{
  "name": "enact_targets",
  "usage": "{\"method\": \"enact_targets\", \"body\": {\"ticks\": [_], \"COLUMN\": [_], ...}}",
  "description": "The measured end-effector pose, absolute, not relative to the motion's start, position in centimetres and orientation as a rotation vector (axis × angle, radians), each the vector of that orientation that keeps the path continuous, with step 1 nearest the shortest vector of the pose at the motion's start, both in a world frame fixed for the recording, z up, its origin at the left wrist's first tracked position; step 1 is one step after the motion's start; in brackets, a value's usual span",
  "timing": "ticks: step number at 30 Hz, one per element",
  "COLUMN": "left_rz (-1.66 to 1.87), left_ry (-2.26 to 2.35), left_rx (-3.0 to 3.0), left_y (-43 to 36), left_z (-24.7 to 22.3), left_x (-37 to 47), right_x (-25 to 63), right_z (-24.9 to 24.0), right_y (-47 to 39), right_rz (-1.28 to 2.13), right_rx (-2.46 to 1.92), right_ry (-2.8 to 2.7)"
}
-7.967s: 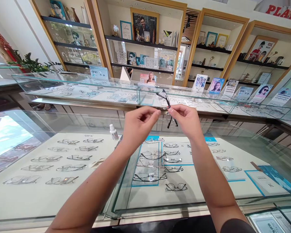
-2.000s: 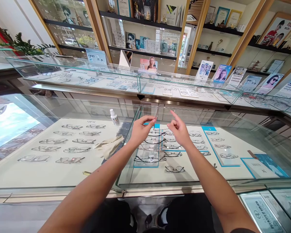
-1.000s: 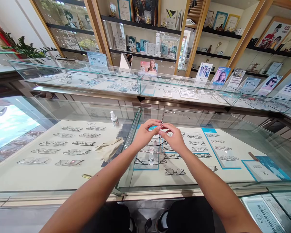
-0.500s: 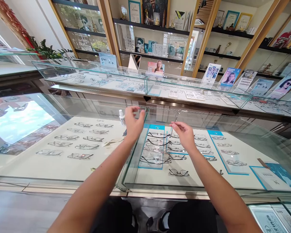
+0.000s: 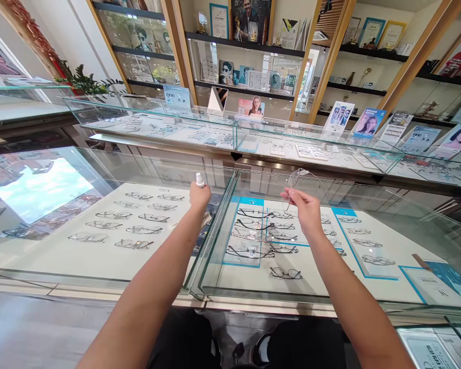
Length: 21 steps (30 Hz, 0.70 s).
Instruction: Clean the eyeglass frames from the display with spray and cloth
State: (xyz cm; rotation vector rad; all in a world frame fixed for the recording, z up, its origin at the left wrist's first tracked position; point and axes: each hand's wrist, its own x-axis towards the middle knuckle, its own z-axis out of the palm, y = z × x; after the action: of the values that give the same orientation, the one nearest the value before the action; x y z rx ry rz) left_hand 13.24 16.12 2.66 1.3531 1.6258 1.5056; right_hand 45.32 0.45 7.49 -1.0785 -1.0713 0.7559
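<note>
My left hand (image 5: 200,195) is wrapped round a small white spray bottle (image 5: 199,179), whose capped top sticks out above the fingers. It is over the left glass case, near the seam between the two cases. My right hand (image 5: 304,206) pinches a pair of thin-rimmed eyeglasses (image 5: 300,178), held up above the right case with one round lens showing. Under and beside that hand, several pairs of glasses (image 5: 253,225) lie in rows inside the case. A dark-rimmed pair (image 5: 286,273) sits alone at the front of the case.
The left display case (image 5: 111,261) holds more rows of frames. Behind stands a second line of glass cases (image 5: 169,128) with advert cards (image 5: 338,117) on top. Wooden shelves (image 5: 249,43) rise at the back. A crumpled cloth (image 5: 206,220) lies near my left forearm.
My left hand has moved left and closed round the bottle. My right hand has shifted slightly right, and the eyeglasses have turned so that a lens faces me.
</note>
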Motion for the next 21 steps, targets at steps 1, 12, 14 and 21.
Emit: {"method": "enact_targets", "body": {"ticks": [1, 12, 14, 21], "left_rz": [1.505, 1.296, 1.113, 0.889], "left_ry": [1.626, 0.881, 0.627, 0.530], "left_rx": [1.308, 1.252, 1.205, 1.180], "left_y": [16.1, 11.0, 9.1, 5.8], "left_z": [2.6, 7.9, 8.9, 9.8], "left_x": [13.3, 19.4, 20.5, 22.3], "right_x": [45.3, 45.1, 44.8, 43.4], "right_z": [7.6, 8.9, 8.8, 8.4], "right_y": [0.4, -0.4, -0.6, -0.9], "right_rz": [0.773, 0.929, 0.935, 0.985], "right_rx": [-1.069, -0.996, -0.989, -0.995], "right_ry": [-1.059, -1.086, -1.132, -1.263]}}
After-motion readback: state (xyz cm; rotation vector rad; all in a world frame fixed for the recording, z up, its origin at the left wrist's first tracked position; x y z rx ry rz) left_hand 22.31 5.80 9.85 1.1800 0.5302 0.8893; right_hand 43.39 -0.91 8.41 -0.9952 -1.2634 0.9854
